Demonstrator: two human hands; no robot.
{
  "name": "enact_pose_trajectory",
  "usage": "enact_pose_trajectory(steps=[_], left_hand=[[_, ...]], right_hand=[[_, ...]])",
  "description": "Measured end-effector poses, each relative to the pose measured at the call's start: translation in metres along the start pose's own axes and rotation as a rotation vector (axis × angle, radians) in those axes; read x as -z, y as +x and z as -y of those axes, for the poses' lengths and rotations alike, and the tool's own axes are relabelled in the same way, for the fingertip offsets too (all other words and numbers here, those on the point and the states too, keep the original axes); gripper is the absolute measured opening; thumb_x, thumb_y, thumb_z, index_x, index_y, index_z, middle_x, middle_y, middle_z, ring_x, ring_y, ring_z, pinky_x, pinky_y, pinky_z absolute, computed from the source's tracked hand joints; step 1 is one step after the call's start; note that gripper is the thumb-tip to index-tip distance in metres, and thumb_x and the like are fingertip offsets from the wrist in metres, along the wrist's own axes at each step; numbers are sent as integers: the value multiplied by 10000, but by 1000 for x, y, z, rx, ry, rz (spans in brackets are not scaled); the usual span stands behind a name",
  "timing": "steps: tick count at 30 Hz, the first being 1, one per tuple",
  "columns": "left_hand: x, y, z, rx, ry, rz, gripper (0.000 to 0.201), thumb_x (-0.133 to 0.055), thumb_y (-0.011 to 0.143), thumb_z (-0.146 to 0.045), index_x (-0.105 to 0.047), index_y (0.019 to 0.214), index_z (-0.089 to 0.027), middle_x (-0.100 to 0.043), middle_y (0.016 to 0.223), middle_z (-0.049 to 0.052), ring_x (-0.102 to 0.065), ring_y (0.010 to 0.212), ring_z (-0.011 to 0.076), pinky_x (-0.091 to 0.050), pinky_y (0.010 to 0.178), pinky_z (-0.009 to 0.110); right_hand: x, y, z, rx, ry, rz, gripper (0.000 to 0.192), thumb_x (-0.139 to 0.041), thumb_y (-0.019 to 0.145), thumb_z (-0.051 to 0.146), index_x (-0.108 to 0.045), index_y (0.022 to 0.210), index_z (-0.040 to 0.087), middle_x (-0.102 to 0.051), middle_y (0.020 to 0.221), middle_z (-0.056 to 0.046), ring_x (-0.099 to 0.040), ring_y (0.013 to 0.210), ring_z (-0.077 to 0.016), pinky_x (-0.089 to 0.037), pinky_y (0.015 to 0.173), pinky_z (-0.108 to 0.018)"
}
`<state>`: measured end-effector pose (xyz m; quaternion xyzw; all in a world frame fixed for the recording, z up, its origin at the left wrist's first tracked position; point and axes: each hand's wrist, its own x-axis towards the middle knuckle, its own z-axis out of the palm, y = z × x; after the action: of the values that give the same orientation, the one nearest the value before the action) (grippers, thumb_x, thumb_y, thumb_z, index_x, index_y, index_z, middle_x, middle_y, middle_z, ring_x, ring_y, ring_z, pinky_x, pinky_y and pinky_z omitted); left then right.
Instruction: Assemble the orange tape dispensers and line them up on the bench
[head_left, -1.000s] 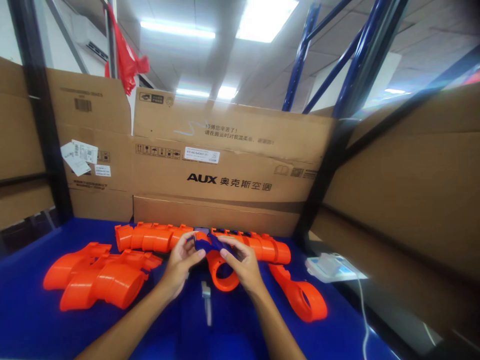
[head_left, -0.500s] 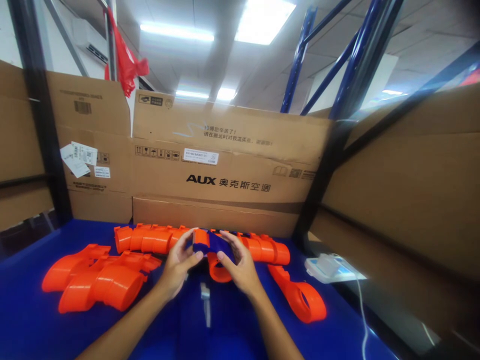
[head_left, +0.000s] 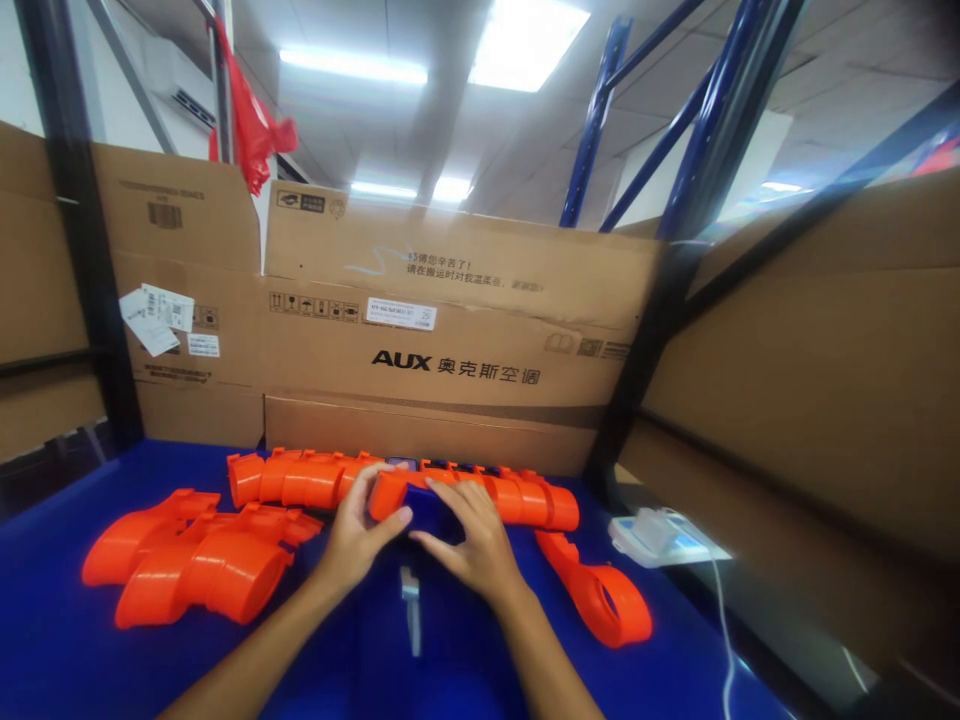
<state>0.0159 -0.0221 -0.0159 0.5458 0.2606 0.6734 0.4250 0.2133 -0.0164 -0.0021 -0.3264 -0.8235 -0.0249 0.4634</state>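
Note:
My left hand (head_left: 360, 525) is closed on the left end of an orange plastic tape dispenser (head_left: 387, 492), thumb in front and fingers behind. A dark blue part (head_left: 431, 512) shows at its right side. My right hand (head_left: 476, 535) curls around this blue part, with the index finger above and the thumb below. The fingers hide much of the piece, and the blue blends with the tabletop. Just below the hands, a small grey-white strip (head_left: 412, 612) lies on the blue tabletop (head_left: 330, 660).
Behind the hands runs a row of orange tape dispensers (head_left: 300, 478). Several more lie in a pile (head_left: 202, 570) at the left. A single dispenser (head_left: 619, 605) is at the right, near a white box with a cable (head_left: 660, 537). A cardboard wall (head_left: 450, 340) closes the back.
The held dispenser has turned: its round orange loop no longer hangs below the hands, and its orange side now faces me. My right fingers have shifted over the blue part.

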Motion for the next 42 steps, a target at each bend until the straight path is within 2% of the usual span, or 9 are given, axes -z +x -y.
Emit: enact_pose_trajectory(steps=[5,15,21,27,31,33,36,39,42], left_hand=[[3,2,3,1,94,-64,448,-807,705,-280,-597,1099,-247,-654,1103,45,-601,1072,262,-398,1004,384],[6,2,2,7,57,-91,406,-819,681,-265,-619,1034,-239,-645,1039,37,-587,1046,261,-385,1006,387],[5,3,3,37,13,-78,436,-820,685,-288,-615,1067,-245,-670,1082,53,-606,1065,279,-398,1005,406],[3,-1,0,51,-73,-5,506,-767,757,-341,-595,1226,-254,-616,1280,75,-555,1202,295,-406,1026,387],[3,-3,4,112,-231,104,558,-764,750,-365,-585,1265,-251,-664,1143,84,-663,879,237,-534,763,340],[4,-4,5,170,-260,162,582,-767,744,-354,-571,1280,-240,-681,1029,76,-640,662,174,-537,618,310],[4,-6,6,246,-275,181,495,-757,754,-350,-610,1204,-205,-690,870,56,-602,525,135,-520,503,275],[3,-8,7,254,-276,153,349,-768,744,-361,-658,1017,-173,-648,656,12,-578,455,125,-497,448,245],[3,-6,10,254,-222,104,328,-782,729,-383,-649,939,-169,-622,577,-13,-555,408,115,-474,406,225]], right_hand=[[-2,-2,-4,51,-56,0,637,-760,791,427,-540,1374,295,-673,1069,-110,-621,945,-295,-510,856,-481],[-5,-2,-2,51,-56,3,652,-764,791,421,-529,1388,305,-669,1084,-109,-621,965,-299,-518,857,-483],[-5,-2,2,24,-21,3,691,-762,792,406,-492,1422,312,-654,1153,-112,-610,1027,-310,-507,905,-499],[-2,1,9,-151,213,-55,659,-736,805,401,-509,1413,286,-636,1233,-107,-604,1114,-300,-474,995,-473],[2,8,10,-324,542,-9,390,-587,906,481,-679,1218,267,-688,1201,-78,-615,1142,-300,-447,1024,-478],[3,10,13,-419,726,84,414,-541,910,559,-737,1092,244,-737,1070,-68,-661,1052,-304,-494,952,-469],[4,9,17,-553,927,255,523,-491,896,648,-756,995,208,-751,886,-64,-703,891,-293,-545,821,-437],[1,5,18,-636,986,306,531,-478,907,643,-747,980,190,-742,845,-62,-704,840,-274,-548,789,-413],[-4,2,14,-636,910,237,502,-516,894,633,-743,930,186,-737,821,-52,-692,821,-264,-548,778,-403]])
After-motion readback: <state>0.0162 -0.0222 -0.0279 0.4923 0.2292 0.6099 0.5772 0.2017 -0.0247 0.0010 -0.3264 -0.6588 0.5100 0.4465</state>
